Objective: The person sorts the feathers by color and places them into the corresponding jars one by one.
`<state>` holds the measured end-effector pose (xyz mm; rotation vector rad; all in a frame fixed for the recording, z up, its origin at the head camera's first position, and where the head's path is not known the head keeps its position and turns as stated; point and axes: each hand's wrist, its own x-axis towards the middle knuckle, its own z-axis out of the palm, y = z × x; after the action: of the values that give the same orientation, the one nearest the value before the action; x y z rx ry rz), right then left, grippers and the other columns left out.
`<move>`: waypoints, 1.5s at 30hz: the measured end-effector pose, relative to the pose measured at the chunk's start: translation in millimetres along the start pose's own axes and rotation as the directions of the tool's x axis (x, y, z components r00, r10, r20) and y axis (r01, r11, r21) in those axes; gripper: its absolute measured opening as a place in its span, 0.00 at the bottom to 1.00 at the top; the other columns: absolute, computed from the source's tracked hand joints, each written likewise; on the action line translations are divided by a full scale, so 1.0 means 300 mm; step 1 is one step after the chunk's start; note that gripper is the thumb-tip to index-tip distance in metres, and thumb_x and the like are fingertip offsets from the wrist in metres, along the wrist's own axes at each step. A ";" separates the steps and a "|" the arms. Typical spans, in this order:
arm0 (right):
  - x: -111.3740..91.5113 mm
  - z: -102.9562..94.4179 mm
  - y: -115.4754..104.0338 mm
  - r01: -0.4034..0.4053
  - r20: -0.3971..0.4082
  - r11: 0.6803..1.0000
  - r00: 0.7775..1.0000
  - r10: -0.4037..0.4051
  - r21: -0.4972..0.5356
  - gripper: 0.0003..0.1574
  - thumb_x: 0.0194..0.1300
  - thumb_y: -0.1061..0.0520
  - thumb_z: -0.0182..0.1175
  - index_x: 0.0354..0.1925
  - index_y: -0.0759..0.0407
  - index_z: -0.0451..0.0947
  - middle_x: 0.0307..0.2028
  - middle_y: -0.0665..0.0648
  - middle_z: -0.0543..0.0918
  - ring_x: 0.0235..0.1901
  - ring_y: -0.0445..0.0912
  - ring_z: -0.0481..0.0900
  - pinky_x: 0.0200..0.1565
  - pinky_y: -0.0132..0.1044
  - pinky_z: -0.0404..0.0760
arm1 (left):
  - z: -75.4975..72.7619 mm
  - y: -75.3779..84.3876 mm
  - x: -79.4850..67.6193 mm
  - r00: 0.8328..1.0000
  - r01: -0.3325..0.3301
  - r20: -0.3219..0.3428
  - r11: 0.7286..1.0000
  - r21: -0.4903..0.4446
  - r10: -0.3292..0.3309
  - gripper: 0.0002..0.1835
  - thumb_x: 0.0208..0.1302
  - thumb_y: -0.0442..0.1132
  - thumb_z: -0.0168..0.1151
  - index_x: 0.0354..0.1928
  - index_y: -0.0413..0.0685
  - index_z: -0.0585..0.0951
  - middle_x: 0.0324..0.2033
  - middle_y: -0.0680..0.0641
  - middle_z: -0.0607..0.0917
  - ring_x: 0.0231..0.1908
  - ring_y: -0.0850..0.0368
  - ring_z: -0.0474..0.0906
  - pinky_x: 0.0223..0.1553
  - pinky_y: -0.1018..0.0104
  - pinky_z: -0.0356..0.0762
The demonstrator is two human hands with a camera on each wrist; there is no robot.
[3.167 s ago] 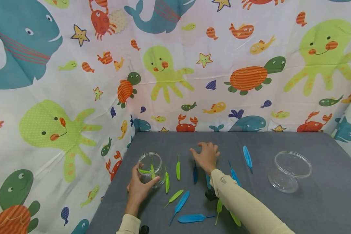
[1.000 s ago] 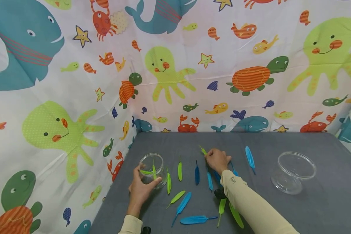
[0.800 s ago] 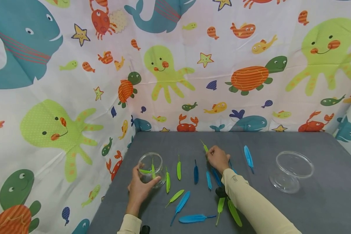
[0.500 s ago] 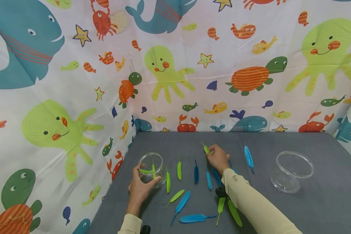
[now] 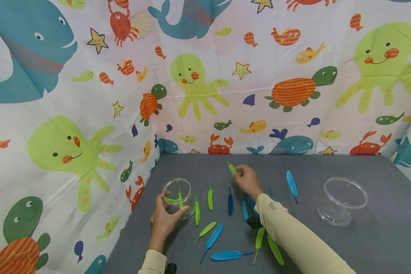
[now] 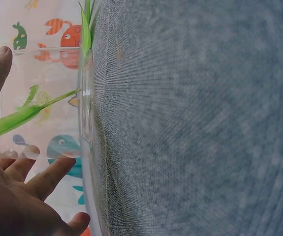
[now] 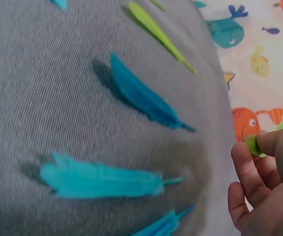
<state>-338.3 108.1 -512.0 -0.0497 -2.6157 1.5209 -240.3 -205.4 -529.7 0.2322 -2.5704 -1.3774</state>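
Note:
My left hand [image 5: 166,224] holds a clear jar [image 5: 176,186] at the left of the grey table, thumb and fingers around its wall. Green feathers lie inside the jar, one of them a green feather [image 6: 23,117] plain in the left wrist view. Near the table's back edge my right hand [image 5: 248,180] pinches a green feather [image 5: 231,168] between thumb and fingertips, its quill pointing up and left. In the right wrist view the pinched feather is mostly hidden by the fingers. Below that hand lie a dark blue feather [image 5: 230,203] and a bright blue feather [image 5: 244,209].
A clear footed bowl [image 5: 342,199] stands at the right. Several green and blue feathers lie scattered, among them a green feather [image 5: 210,198] by the jar and a blue feather [image 5: 292,185] at the back. A printed curtain [image 5: 205,133] borders the table.
My right hand has gone from reaching with spread fingers to pinching a green feather, then moved slightly left and back with it. The left hand and jar have stayed put.

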 end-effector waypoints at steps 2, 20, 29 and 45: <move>-0.003 0.004 -0.014 0.008 0.009 1.000 1.000 -0.008 0.018 0.14 0.71 0.58 0.62 0.53 0.60 0.80 0.39 0.62 0.86 0.30 0.47 0.83 0.31 0.37 0.80 | 0.000 -0.002 -0.001 1.000 -0.002 -0.001 1.000 0.000 0.002 0.56 0.48 0.61 0.81 0.75 0.59 0.59 0.74 0.50 0.68 0.68 0.37 0.70 0.70 0.27 0.39; -0.069 0.062 -0.221 0.106 0.145 0.970 0.979 -0.140 0.220 0.13 0.68 0.60 0.66 0.50 0.58 0.80 0.37 0.62 0.90 0.30 0.43 0.87 0.40 0.45 0.85 | 0.004 -0.004 -0.005 1.000 -0.005 -0.005 1.000 0.001 0.005 0.56 0.47 0.62 0.81 0.75 0.59 0.59 0.74 0.50 0.68 0.69 0.38 0.69 0.70 0.27 0.38; -0.100 0.097 -0.314 0.145 0.219 0.954 0.954 -0.205 0.260 0.12 0.68 0.58 0.67 0.50 0.56 0.80 0.33 0.54 0.89 0.28 0.50 0.86 0.34 0.38 0.83 | 0.006 -0.007 -0.004 1.000 -0.015 -0.011 1.000 0.006 0.015 0.56 0.47 0.62 0.80 0.75 0.58 0.59 0.74 0.50 0.68 0.68 0.37 0.70 0.69 0.27 0.39; -0.144 0.179 -0.396 0.187 0.293 0.939 0.917 -0.272 0.288 0.11 0.69 0.57 0.67 0.49 0.54 0.81 0.38 0.54 0.90 0.33 0.41 0.82 0.34 0.35 0.75 | 0.008 -0.011 0.007 1.000 -0.011 -0.002 1.000 0.027 0.011 0.55 0.50 0.59 0.80 0.75 0.57 0.59 0.74 0.50 0.68 0.67 0.37 0.71 0.67 0.28 0.42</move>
<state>-298.0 -0.9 -438.7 0.5657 -2.5069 1.8963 -242.9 -205.8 -533.6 0.2229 -2.5861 -1.3383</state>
